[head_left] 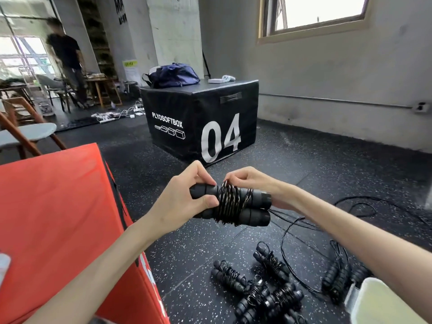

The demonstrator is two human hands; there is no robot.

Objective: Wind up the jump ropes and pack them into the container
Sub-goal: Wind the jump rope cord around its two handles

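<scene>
Above floor (304, 160) — left hand (184, 197) grips paired foam handles (254, 208), right hand (247, 180) fingers pinch cord (230, 202) coil. Cord thin, springy, probably slippery — hold handles, keep tension.

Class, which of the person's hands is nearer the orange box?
Left. The left hand grips the jump rope handles beside the orange box; the right hand works the cord farther away.

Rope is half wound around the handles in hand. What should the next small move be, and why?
Probably another turn: the right hand should carry the cord over the coil again. The left hand grips the paired handles, the right pinches the cord at the top of the coil, and loose cord trails from the bundle to the floor, so winding looks unfinished.
</scene>
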